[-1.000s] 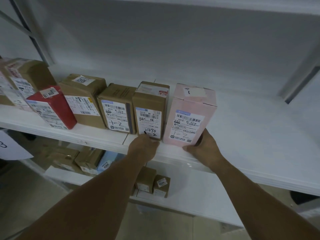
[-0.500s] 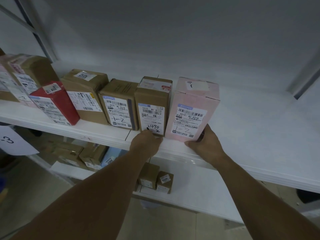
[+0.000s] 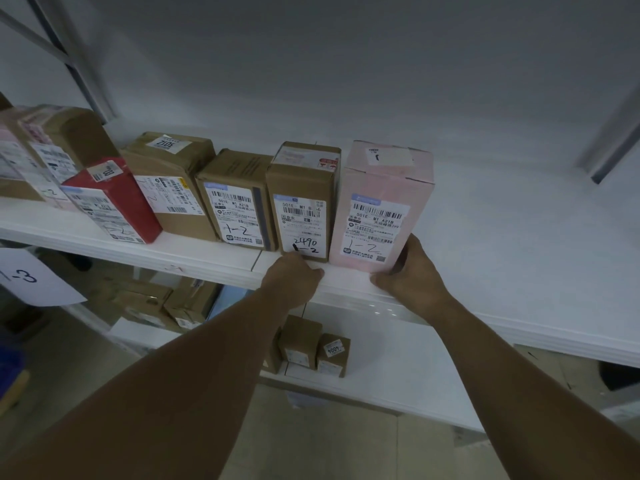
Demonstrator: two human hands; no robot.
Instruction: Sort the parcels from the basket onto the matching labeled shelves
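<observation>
Pink parcel: standing on the shelf, at the row's right end, just beside the brown parcel.
Right grip: wrapping its lower right corner.
Left grip: curled, empty, at the brown parcel's foot.
Doing well: sliding it flush, label facing out.

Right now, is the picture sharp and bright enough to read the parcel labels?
Head view: dim, bluish light; the handwritten 1-2 on the pink parcel reads clearly; labels on the far-left parcels are blurred; the wide lens slightly bows the shelf edge.
</observation>
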